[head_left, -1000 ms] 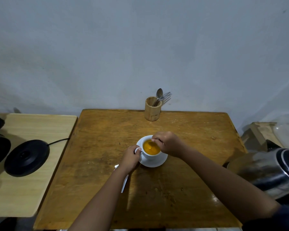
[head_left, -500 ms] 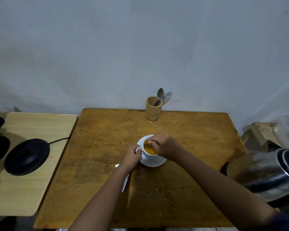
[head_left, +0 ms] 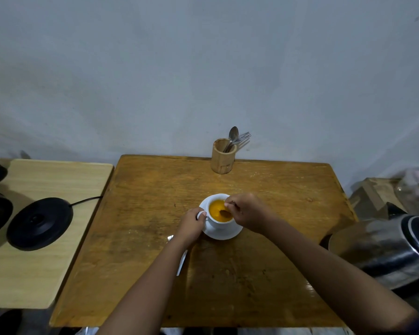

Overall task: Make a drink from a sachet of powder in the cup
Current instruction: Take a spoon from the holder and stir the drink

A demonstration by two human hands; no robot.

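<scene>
A white cup (head_left: 217, 223) filled with orange liquid stands on a white saucer (head_left: 224, 234) in the middle of the brown wooden table (head_left: 155, 213). My left hand (head_left: 191, 224) grips the cup's handle. My right hand (head_left: 248, 211) is pinched on a small spoon (head_left: 225, 213) whose bowl dips into the drink. A white sachet (head_left: 182, 261) lies on the table, mostly hidden under my left forearm.
A wooden holder (head_left: 223, 157) with spoons and forks stands at the table's far edge. A steel kettle (head_left: 392, 250) sits at the right. A black kettle base (head_left: 39, 223) with its cord rests on the pale side table (head_left: 46, 274) to the left.
My right hand has shifted a little around the cup's rim with the spoon, and the orange liquid shows more openly than half a second ago. My left hand stays on the handle.
</scene>
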